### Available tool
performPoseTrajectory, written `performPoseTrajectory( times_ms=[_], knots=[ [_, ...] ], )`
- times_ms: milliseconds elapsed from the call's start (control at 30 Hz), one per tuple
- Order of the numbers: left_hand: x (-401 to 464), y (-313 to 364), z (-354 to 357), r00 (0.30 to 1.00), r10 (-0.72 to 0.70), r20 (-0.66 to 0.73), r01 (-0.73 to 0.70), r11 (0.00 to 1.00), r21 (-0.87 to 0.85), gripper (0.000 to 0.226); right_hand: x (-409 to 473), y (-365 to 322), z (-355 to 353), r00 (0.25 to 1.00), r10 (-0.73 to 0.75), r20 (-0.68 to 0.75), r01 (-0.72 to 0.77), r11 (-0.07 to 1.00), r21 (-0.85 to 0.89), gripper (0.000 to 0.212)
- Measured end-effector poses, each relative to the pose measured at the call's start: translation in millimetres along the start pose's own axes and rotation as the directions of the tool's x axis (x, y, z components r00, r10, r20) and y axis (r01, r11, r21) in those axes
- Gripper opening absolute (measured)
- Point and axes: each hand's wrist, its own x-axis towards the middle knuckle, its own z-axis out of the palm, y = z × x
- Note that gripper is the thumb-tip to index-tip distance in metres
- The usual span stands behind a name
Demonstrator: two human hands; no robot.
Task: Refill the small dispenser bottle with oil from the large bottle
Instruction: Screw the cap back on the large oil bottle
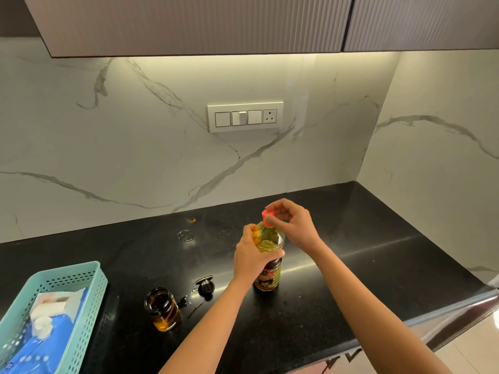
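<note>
My left hand (249,256) wraps the large bottle (270,255) (heavy, likely slippery; grip mid-body), my right hand (293,225) pinches its red cap (267,215).

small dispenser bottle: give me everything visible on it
The small dispenser bottle is a short, clear glass-looking jar with a wide dark mouth, standing upright and open on the black counter, partly filled with amber oil. Faint print near its base is unreadable. Its black top lies apart on the counter to its right. The teal basket is to its left, the large bottle farther right. Neither hand touches it.
</note>
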Motion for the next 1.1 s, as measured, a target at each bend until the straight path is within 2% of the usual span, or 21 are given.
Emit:
performPoseTrajectory(
  times_ms=[200,333,500,600,733,800,933,1100],
  knots=[
    [0.1,3.8,-4.2,1.000,0.001,0.024,-0.001,1.000,0.005,0.080,0.3,-2.6,-3.5,0.999,-0.004,0.034,0.009,0.986,-0.168,0.015],
    [-1.3,6.3,-4.3,1.000,-0.005,0.019,0.004,1.000,0.028,0.079,4.0,-6.4,-5.6,0.994,-0.012,0.105,0.042,0.957,-0.288,0.019],
    [-4.5,7.7,-3.9,1.000,-0.010,0.004,0.010,0.999,0.039,0.081,3.2,-12.1,-3.4,0.992,-0.039,0.121,0.083,0.921,-0.380,0.024],
    [-6.5,8.5,-3.0,1.000,-0.010,-0.004,0.010,0.999,0.042,0.080,1.9,-13.1,-0.3,0.992,-0.056,0.109,0.105,0.850,-0.516,0.030],
    [-7.6,10.1,-2.2,1.000,-0.016,0.002,0.016,0.998,0.060,0.079,3.2,-16.8,4.3,0.999,-0.008,0.047,0.038,0.727,-0.686,0.038],
    [-7.7,10.9,-3.3,1.000,-0.022,-0.001,0.022,0.997,0.068,0.078,3.8,-20.3,2.8,0.998,0.005,0.067,0.044,0.703,-0.710,0.041],
    [-6.5,11.1,-5.7,1.000,-0.021,0.006,0.021,0.996,0.081,0.080,4.9,-28.4,-2.0,0.982,-0.025,0.188,0.139,0.772,-0.621,0.030],
    [-7.4,12.3,-3.7,1.000,-0.026,-0.007,0.026,0.996,0.087,0.079,12.2,-34.8,5.6,0.979,0.063,0.194,0.101,0.673,-0.732,0.030]
  ],
)
